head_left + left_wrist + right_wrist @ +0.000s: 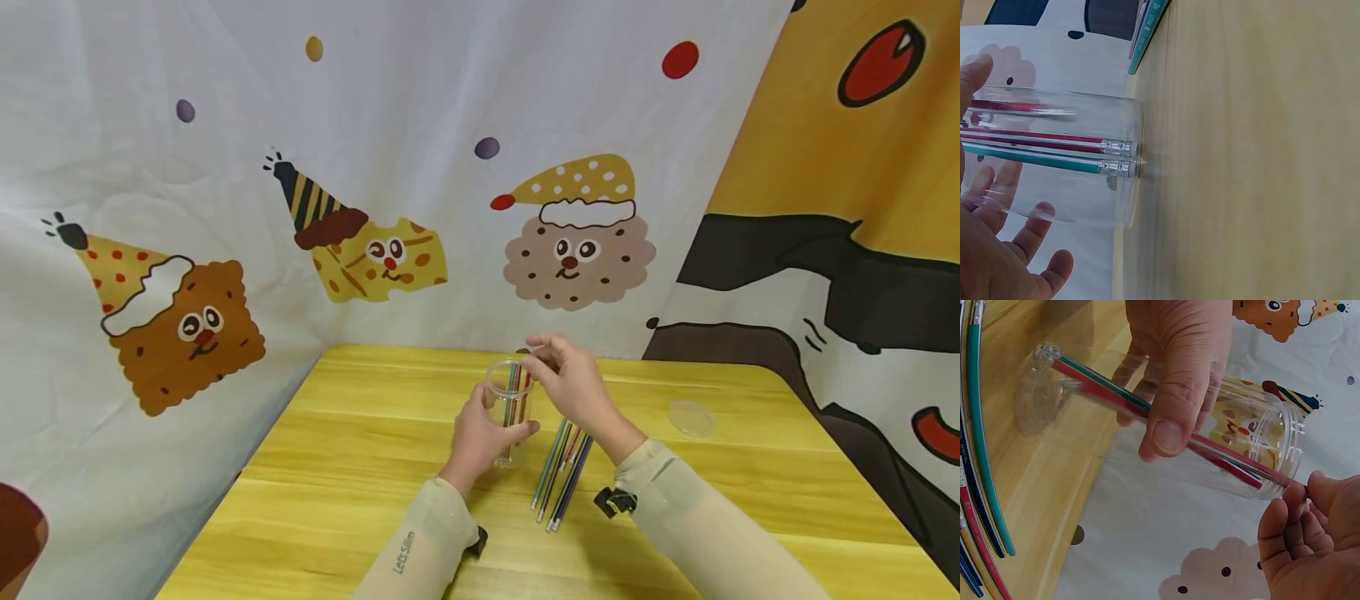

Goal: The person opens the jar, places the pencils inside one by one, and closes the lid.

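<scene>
A clear plastic jar (511, 398) stands on the table with several pencils (1047, 159) inside, eraser ends down, among them teal and red ones. My left hand (480, 433) holds the jar round its side, thumb (1169, 425) across the front. At the jar's mouth, my right hand (573, 385) pinches the upper end of a red pencil (1100, 394) between thumb and fingertips. This pencil is blurred inside the jar, its lower end above the base. More pencils (558, 479) lie loose on the table, below my right hand.
A round clear lid (692, 418) lies on the yellow wood-grain table (337, 467), right of the loose pencils. Behind the table hangs a cloth (420, 100) printed with cartoon biscuits and cheese.
</scene>
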### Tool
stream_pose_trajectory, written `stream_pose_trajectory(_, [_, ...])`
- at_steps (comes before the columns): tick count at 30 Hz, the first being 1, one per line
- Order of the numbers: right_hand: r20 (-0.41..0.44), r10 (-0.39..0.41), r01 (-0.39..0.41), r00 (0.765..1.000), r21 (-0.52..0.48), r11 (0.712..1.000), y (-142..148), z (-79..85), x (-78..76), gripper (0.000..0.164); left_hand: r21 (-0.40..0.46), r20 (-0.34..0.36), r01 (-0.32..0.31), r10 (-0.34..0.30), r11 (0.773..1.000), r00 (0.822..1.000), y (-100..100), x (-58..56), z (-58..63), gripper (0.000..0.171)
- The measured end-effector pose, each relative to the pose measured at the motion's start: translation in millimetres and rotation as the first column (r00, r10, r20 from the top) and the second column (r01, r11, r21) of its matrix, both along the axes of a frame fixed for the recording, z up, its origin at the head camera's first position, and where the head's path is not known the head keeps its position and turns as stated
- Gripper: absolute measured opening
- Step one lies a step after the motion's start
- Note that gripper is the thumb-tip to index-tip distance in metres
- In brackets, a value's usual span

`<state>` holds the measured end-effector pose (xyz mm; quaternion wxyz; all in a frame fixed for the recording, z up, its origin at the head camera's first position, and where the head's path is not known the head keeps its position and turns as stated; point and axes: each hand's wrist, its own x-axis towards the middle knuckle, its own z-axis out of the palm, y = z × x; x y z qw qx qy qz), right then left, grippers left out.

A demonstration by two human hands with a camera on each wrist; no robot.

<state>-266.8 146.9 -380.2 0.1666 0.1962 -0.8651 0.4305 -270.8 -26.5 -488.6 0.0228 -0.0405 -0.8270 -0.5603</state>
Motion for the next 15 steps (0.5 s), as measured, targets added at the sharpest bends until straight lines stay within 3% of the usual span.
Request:
stream_pose_trajectory(7, [0.008,-0.016,0.015,1.0,0.08,0.997,-4.1,-4.4,-3.1,0.022,-0.012,-0.006,0.0,0.0,1.0,1.0,-0.7,0.5,0.0,0.086])
stream_pose_trajectory(15, [-0.083,-0.039,0.057,0.996,0.229,0.972,-10.3,-2.5,-6.1,0.011,0.004,0.015,0.011,-0.012,1.0,1.0,-1.6,0.8,1.3,0.085])
